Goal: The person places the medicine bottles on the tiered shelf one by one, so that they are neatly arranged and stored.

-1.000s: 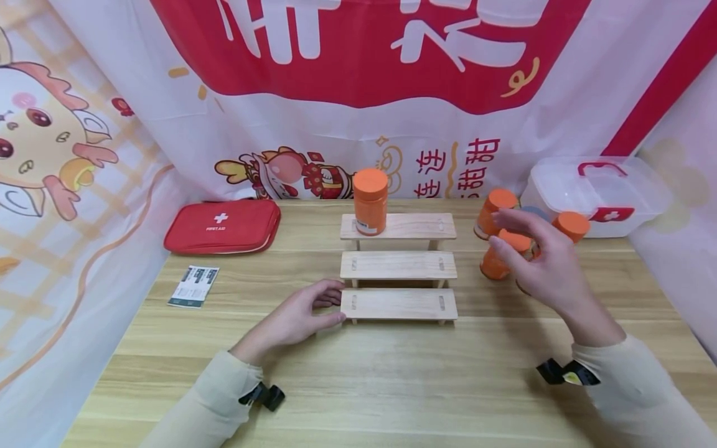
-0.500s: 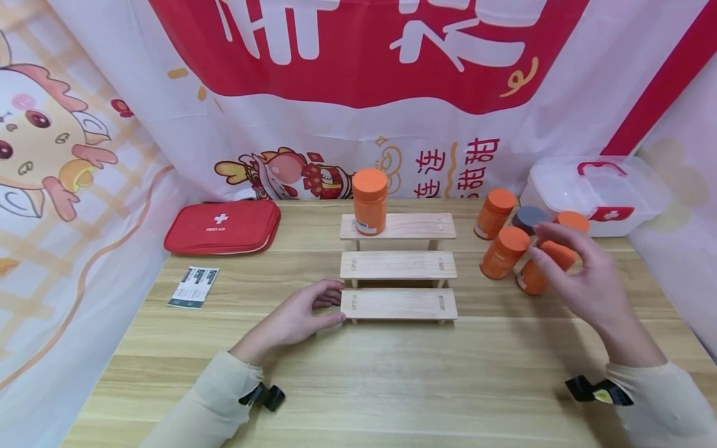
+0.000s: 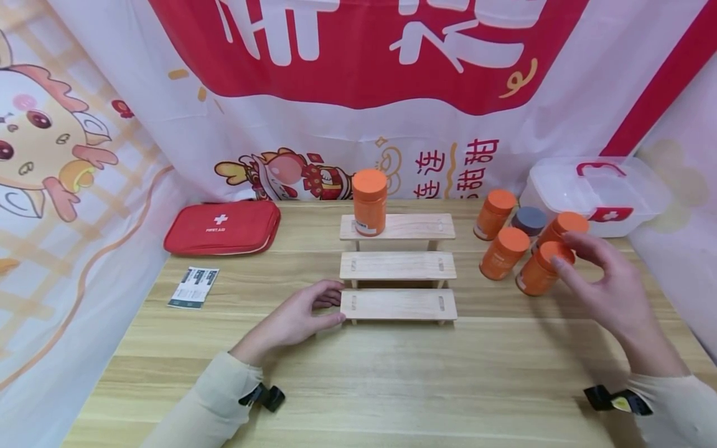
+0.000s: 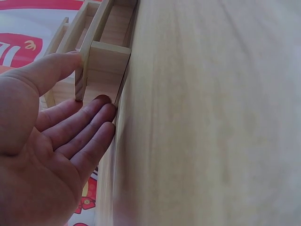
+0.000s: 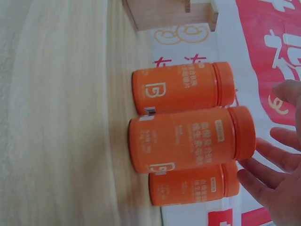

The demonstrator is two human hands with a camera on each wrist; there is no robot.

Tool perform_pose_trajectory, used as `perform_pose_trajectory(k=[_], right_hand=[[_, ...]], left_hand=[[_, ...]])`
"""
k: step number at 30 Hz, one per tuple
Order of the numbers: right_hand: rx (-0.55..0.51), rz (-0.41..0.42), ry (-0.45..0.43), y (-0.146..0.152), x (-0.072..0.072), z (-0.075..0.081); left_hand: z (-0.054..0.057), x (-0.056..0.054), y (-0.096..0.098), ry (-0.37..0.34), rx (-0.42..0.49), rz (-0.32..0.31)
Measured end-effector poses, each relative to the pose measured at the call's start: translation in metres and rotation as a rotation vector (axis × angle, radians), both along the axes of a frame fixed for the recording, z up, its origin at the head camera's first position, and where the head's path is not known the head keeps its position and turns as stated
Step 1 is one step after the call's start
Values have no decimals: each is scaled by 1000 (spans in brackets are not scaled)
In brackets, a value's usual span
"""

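Note:
At the left end of a three-step wooden display stand (image 3: 399,303), my left hand (image 3: 299,316) holds the lowest board, thumb at its front corner and index finger at its rear corner. In the left wrist view the other fingers (image 4: 89,155) lie nearly straight beside the stand. My right hand (image 3: 616,289) is spread over the right side of the table, its fingertips close to the lid of the nearest orange supplement bottle (image 3: 536,272). The right wrist view shows no fingers wrapped round the orange bottles (image 5: 188,141). A single orange bottle (image 3: 370,205) stands upright on the top step.
Behind the nearest bottle stand several others, including an orange bottle (image 3: 504,255) and one with a grey lid (image 3: 528,219). A clear box (image 3: 571,186) with a red handle is at the back right. A red first-aid pouch (image 3: 224,230) and a printed card (image 3: 193,287) lie left.
My right hand has moved rightward and toward me, from over the front left bottle to the bottle beside it. My left hand has stayed at the stand.

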State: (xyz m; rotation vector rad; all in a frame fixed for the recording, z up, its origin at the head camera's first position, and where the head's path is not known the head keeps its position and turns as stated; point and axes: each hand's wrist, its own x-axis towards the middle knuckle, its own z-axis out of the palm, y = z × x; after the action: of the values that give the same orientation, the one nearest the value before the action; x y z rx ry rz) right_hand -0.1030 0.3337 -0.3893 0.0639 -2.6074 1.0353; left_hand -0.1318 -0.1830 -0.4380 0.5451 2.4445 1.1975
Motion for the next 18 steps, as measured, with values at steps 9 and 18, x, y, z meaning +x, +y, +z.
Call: perform_pose_trajectory(k=[9,18], right_hand=[[4,-22,-165,9,-4,-8],[-55,-25,-295,20,-8,-20]], left_hand=[[2,0,-1,8,-6,3],[2,1,-1,0,-1,3]])
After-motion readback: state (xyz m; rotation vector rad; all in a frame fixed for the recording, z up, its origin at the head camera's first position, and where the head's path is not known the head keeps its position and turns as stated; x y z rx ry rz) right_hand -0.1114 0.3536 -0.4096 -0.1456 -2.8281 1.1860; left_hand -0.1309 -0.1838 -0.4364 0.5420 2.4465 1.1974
